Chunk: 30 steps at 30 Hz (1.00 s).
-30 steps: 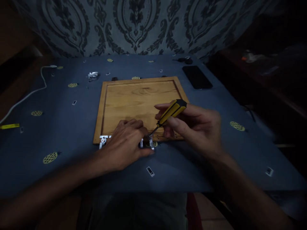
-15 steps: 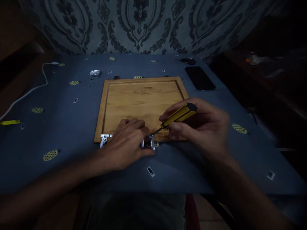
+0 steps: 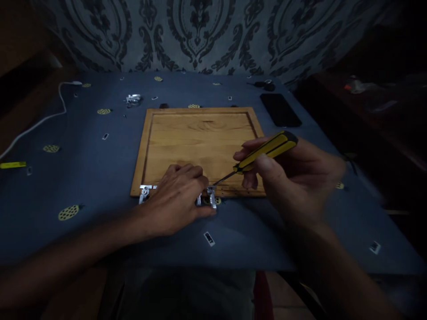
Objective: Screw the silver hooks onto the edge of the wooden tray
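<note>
A wooden board (image 3: 200,142) lies on a blue cloth. At its near edge sits a silver metal bracket (image 3: 210,196), with a further metal end (image 3: 144,193) showing at the board's left corner. My left hand (image 3: 175,200) lies over the bracket, fingers curled down and pressing on it. My right hand (image 3: 293,178) grips a yellow and black screwdriver (image 3: 263,153). Its thin shaft slants down and left, and the tip meets the bracket beside my left fingers.
A black phone (image 3: 280,110) lies right of the board's far corner. A small metal part (image 3: 133,99) rests at the far left, and a white cable (image 3: 50,116) runs off the left side. Yellow dotted patches and small tags scatter the cloth (image 3: 83,169). Patterned wall behind.
My right hand has drawn to the right and tilted the screwdriver flatter, handle farther out. The left hand has stayed on the bracket.
</note>
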Each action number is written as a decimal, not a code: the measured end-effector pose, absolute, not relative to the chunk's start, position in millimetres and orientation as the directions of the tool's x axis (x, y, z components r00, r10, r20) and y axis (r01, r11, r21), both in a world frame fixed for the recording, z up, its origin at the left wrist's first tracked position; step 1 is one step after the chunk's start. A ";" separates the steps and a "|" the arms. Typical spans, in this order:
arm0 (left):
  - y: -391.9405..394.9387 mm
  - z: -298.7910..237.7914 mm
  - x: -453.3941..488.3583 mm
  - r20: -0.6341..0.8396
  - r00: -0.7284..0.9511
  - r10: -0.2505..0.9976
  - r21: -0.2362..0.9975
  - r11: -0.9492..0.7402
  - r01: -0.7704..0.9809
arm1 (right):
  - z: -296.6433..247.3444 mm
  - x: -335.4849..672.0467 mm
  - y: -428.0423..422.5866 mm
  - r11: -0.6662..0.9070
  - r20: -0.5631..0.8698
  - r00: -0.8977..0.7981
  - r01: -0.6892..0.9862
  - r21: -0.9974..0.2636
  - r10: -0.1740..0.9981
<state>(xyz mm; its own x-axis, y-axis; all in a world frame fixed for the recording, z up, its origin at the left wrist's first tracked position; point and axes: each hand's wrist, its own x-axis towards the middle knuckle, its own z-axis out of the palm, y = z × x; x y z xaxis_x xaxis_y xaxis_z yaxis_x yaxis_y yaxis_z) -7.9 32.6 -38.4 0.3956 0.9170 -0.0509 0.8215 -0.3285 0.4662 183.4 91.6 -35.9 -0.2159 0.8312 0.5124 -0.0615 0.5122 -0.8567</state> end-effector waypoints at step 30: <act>33.2 -38.5 -8.1 -0.060 0.407 0.912 0.448 -0.340 0.827 | -31.3 179.4 91.1 0.538 0.525 -0.265 -0.028 -0.843 0.809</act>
